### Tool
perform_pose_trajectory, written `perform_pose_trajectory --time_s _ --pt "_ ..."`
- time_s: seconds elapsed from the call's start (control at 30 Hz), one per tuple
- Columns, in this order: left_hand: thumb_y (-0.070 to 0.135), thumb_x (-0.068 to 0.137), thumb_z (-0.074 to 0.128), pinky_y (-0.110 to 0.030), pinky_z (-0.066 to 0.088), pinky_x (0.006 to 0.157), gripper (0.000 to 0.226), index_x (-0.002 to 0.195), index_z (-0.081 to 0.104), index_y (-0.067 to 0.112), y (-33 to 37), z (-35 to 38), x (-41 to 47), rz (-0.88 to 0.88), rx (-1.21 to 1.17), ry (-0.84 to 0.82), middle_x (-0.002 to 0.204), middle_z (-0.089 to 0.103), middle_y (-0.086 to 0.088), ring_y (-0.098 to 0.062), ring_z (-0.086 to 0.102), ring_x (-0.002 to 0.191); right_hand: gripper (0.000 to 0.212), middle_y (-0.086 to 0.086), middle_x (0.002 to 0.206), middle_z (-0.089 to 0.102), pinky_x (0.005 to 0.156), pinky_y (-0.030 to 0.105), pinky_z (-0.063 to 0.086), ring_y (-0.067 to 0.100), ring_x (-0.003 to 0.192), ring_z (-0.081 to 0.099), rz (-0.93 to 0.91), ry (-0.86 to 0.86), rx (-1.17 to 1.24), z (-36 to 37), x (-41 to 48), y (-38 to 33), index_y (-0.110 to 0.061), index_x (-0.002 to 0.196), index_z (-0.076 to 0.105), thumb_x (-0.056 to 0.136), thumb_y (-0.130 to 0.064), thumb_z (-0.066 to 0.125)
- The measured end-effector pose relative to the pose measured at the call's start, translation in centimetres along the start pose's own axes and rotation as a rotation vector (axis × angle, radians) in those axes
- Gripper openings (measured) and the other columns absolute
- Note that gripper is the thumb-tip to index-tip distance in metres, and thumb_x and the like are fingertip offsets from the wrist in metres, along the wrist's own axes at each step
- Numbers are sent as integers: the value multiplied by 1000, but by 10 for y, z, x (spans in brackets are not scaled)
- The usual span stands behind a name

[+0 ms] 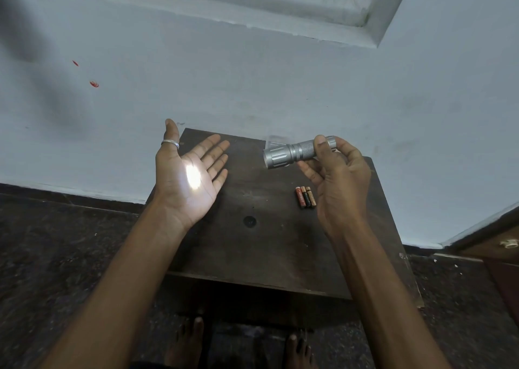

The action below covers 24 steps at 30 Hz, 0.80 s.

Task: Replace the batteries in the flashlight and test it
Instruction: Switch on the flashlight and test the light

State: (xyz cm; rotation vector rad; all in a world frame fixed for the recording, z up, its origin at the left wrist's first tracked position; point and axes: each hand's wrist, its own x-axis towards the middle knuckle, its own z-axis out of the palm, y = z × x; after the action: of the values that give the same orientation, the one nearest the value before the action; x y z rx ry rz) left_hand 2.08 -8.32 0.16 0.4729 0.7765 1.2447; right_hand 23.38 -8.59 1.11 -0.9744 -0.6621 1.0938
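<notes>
- Right grip curls round the tail of the flashlight; hold the head level.
- Left grip lies flat, empty, palm catching the beam: judge output good.

Three batteries lie on the table, right of centre.
</notes>
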Motion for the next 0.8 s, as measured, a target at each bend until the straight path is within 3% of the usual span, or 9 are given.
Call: perform_pose_trajectory --time_s 0.27,0.57,0.8 --pt "81 83 35 -42 22 120 90 138 54 12 0 0 1 0 -14 11 144 55 -6 -21 38 143 36 9 95 72 75 29 61 20 84 75 9 -30 -32 -2 2 2 2 122 64 93 -17 72" --pt "79 85 36 -40 28 118 87 136 56 12 -1 -3 -1 53 -32 127 139 59 -6 -20 46 136 33 12 94 64 85 34 60 21 94 75 -40 -33 28 3 -2 4 1 109 55 87 -9 77" --pt "77 86 38 -41 27 118 86 138 52 10 0 -6 0 70 -78 165 141 56 -8 -23 45 137 35 10 91 67 91 49 59 22 87 68 -115 60 -160 7 -3 9 -6 98 59 78 -13 86"
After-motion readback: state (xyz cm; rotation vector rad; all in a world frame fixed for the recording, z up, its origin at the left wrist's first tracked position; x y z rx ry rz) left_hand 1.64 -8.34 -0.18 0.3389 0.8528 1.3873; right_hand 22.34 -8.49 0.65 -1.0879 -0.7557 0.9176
